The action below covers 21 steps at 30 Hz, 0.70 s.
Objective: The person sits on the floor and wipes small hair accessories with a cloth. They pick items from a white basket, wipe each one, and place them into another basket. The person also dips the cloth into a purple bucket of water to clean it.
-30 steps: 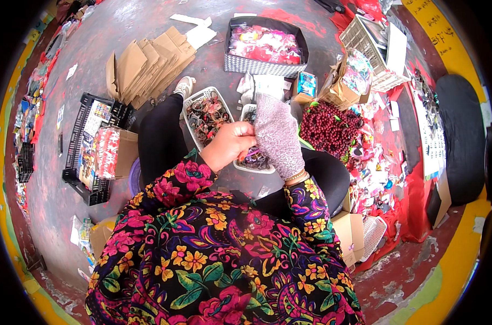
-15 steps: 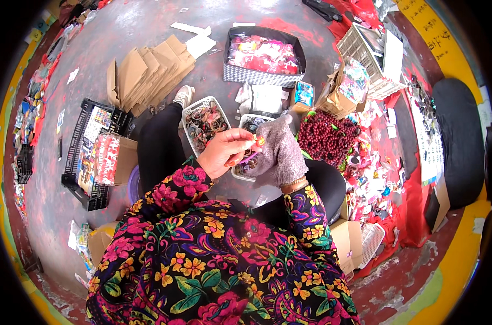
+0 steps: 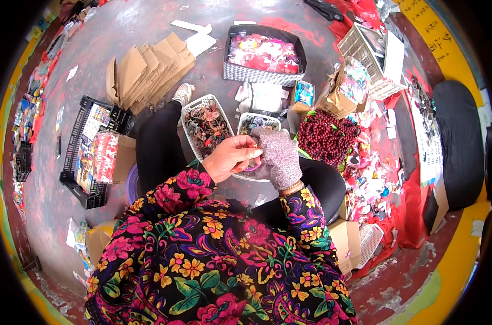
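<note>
My bare left hand (image 3: 232, 158) is closed in a pinch, thumb and forefinger against my right hand. The right hand (image 3: 280, 160) wears a fuzzy grey-mauve glove, its fingers curled toward the left fingertips. What they pinch between them is mostly hidden; only a tiny bit of colour shows. Just below the fingers, part of a thin purple band (image 3: 252, 167) is visible, though I cannot tell which hand has it. Beyond the hands stand a white basket (image 3: 183, 125) of dark, tangled small bands and a smaller white basket (image 3: 279, 123) with similar pieces, partly covered by my glove.
Dark red beads (image 3: 328, 138) are heaped at the right, beside scattered small goods. A patterned bin (image 3: 259, 76) holds pink bagged items. Folded cardboard (image 3: 148, 70) leans at the far left, above a black crate (image 3: 72, 157). My legs flank the baskets.
My gloved right hand has turned and drawn in against the left fingertips. The small yellow piece seen at the left fingertips is now mostly covered. More of the smaller basket shows.
</note>
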{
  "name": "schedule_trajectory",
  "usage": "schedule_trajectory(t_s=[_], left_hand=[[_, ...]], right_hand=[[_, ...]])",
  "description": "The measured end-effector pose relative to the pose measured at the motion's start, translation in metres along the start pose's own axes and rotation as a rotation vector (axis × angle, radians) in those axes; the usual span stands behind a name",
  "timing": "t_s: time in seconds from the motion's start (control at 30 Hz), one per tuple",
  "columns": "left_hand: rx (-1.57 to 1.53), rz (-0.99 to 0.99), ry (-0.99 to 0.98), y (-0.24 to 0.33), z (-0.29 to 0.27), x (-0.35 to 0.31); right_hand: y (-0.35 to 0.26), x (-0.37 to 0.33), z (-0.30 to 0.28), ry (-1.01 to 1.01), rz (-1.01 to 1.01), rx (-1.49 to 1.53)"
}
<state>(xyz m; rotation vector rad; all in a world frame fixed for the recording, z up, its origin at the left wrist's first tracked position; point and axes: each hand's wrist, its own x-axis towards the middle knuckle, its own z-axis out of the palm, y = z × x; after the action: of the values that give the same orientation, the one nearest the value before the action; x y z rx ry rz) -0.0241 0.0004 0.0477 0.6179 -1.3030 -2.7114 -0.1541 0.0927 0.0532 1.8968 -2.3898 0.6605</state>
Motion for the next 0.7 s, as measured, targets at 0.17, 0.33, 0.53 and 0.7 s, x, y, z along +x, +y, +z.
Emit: schedule_trajectory(t_s=[0.17,0.33,0.53,0.7], left_hand=[[0.019,0.002,-0.027,0.006,-0.001,-0.005],[-0.199,0.092,-0.012,0.005,-0.01,-0.003],[-0.182,0.078,0.103,-0.002,-0.008,-0.001],[0.045,-0.049,0.107,0.002,-0.009,-0.003]], right_hand=[[-0.01,-0.002,-0.021,0.062,-0.014,0.41],[0.0,0.002,-0.01,0.015,-0.056,0.34],[0.001,0.008,0.005,-0.306,0.19,0.093],[0.0,0.016,-0.006,-0.205,0.11,0.107]])
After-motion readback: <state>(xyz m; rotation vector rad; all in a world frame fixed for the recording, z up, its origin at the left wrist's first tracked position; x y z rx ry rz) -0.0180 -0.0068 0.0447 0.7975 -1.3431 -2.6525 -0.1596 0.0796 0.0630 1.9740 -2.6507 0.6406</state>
